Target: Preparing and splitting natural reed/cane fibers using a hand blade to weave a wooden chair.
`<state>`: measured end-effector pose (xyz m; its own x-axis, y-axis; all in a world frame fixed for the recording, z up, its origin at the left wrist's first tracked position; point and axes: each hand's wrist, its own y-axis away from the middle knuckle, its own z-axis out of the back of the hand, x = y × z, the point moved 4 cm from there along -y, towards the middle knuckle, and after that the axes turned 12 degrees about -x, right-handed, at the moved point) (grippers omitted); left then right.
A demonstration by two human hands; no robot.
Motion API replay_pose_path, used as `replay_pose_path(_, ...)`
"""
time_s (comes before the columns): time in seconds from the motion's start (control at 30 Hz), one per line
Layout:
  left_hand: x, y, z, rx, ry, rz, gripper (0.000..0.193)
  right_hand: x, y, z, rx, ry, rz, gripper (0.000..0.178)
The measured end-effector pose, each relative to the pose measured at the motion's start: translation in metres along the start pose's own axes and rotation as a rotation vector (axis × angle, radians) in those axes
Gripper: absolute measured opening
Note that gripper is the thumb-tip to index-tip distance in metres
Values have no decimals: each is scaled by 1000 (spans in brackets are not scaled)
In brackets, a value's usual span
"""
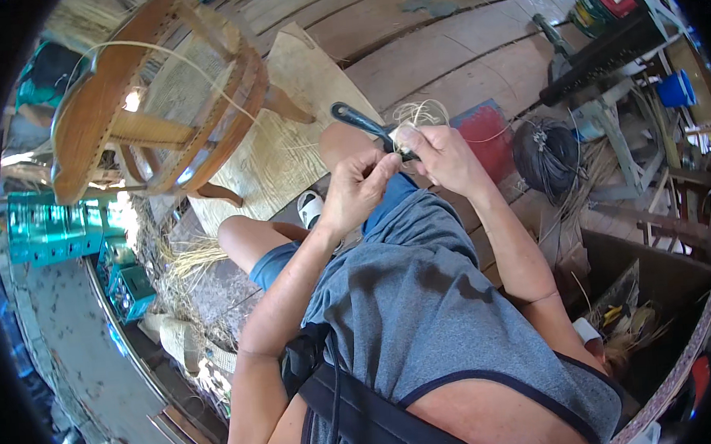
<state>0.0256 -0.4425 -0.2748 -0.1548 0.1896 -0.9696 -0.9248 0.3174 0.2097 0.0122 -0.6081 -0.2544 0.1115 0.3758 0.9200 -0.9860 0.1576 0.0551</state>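
Note:
Both my hands meet above my lap. My right hand (449, 159) is closed around a small tangled coil of thin pale cane strands (420, 112). Thumb and fingers of my left hand (359, 191) pinch at the lower end of that coil, where the fingertips hide most of what they grip. A tool with a black handle (355, 116), holed at its end, sticks out beyond my fingers; its other end is hidden behind them. To the left a wooden chair frame (93, 123) lies tipped, its rim lined with small holes, with one long strand arching over it.
A pale wooden board (307, 72) lies under the chair on the plank floor (459, 52). At right are a coil of dark cord (546, 154), a long black bar (604, 56) and a blue bucket (675, 90). Green crates (54, 226) stand at left.

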Motion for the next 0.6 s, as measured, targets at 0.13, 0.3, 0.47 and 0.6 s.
replay_pose_path(0.13, 4, 5, -1, 87, -60, 3, 28, -24, 8, -3, 86, -81, -177, 51)
replay_pose_path(0.3, 3, 29, 8, 18, -195, -71, 25, -48, -4, -2, 125, -269, -366, 43)
replay_pose_path(0.47, -5, 88, 47, 30, -244, -65, 20, -83, -43, 45, 82, -382, -334, 44)
replay_pose_path(0.6, -7, 131, 77, 145, -326, 224, 20, -78, -49, 53, -36, -387, -257, 48)
